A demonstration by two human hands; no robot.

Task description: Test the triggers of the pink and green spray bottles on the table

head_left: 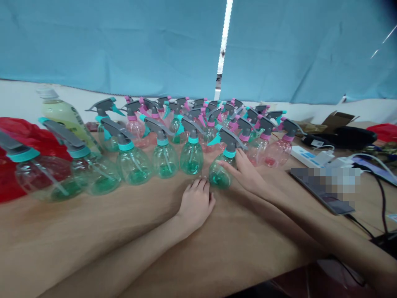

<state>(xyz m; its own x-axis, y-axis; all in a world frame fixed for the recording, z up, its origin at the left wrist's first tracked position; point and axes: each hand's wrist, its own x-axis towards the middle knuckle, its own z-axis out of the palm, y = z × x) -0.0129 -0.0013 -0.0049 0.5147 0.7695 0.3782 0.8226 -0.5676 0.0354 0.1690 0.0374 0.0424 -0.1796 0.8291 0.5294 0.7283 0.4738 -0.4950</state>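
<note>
My right hand (248,174) is wrapped round the right side of a green spray bottle (220,178), thumb across its front and the other fingers partly hidden behind. The bottle stands upright, with a grey head, a turquoise collar and a little green liquid inside. Just left of it, my left hand (196,203) lies palm down on the table with its fingers stretched forward, holding nothing. Another green spray bottle (191,159) stands just beyond those fingertips. More of the same kind form a row to the left, including one green spray bottle (134,165).
Behind the front row crowd several pink spray bottles (277,151) and green ones. A large pale-yellow bottle (66,116) and a red plastic bag (18,128) are at left. A power strip (305,156), a phone-like device (310,182) and cables lie right on the wooden table (149,273).
</note>
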